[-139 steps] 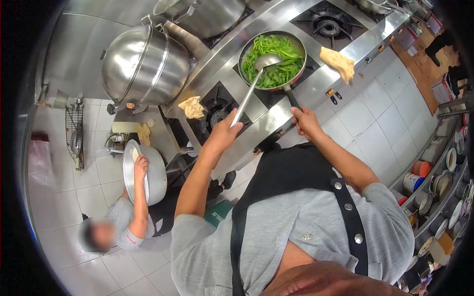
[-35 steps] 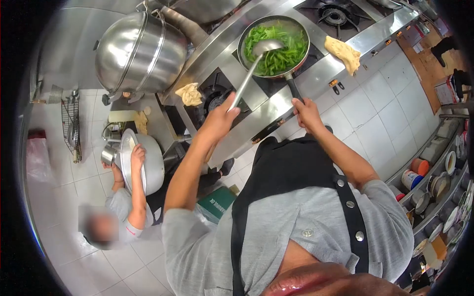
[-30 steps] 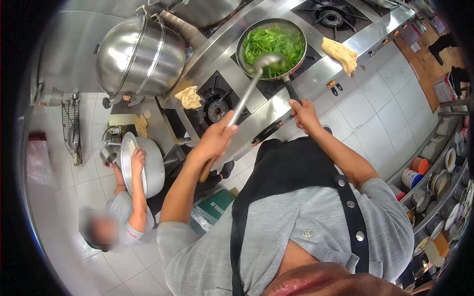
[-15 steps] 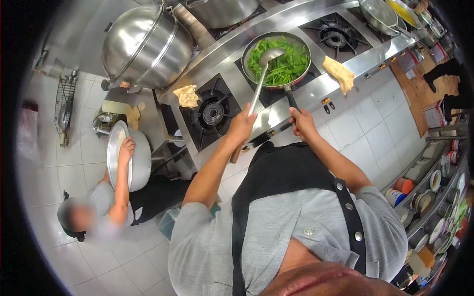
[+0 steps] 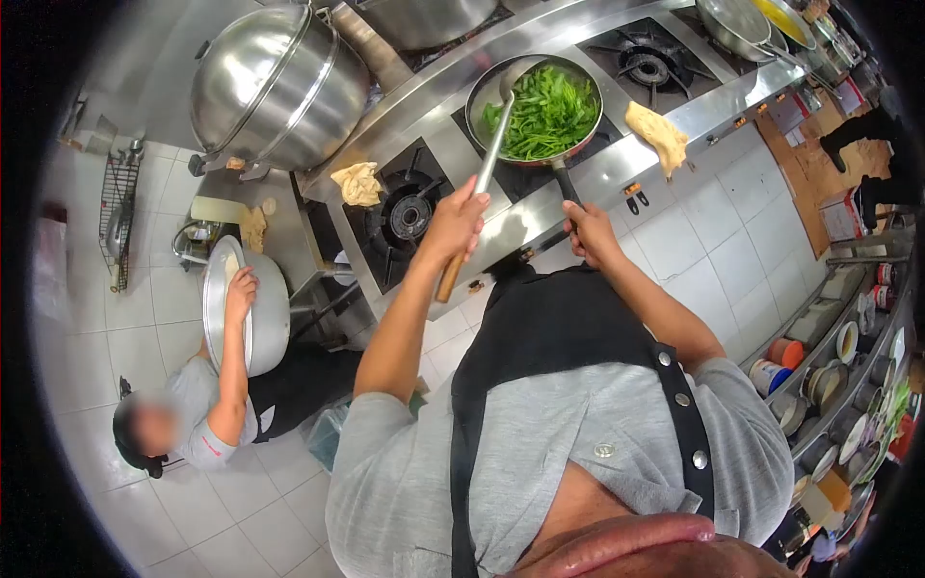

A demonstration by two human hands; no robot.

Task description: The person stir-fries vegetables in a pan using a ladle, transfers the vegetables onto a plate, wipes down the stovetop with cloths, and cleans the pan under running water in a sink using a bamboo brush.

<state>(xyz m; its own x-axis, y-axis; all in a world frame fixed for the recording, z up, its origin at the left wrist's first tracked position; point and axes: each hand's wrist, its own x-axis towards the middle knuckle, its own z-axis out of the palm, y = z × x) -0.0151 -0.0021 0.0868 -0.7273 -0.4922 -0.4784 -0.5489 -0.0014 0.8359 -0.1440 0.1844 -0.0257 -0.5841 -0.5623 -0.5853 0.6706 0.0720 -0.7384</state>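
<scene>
My left hand (image 5: 457, 223) is closed around the shaft of a long metal ladle (image 5: 493, 144) with a wooden handle end. The ladle's bowl rests inside the far left of a frying pan (image 5: 476, 114), beside chopped green leafy vegetables (image 5: 551, 114). My right hand (image 5: 592, 233) is wrapped round the pan's black handle (image 5: 568, 185). The pan sits over a stove burner, whose grate is mostly hidden beneath it.
Burners stand at left (image 5: 409, 218) and right (image 5: 651, 69). Crumpled cloths (image 5: 357, 184) (image 5: 657, 137) lie on the steel stove. A large steel pot (image 5: 275, 91) stands far left. Below it, a co-worker (image 5: 226, 385) holds a big metal pot (image 5: 272, 318). Shelves of dishes line the right.
The ladle's bowl has moved from over the middle of the greens to the pan's far left side. My left hand has shifted slightly left; my right hand stays on the pan handle.
</scene>
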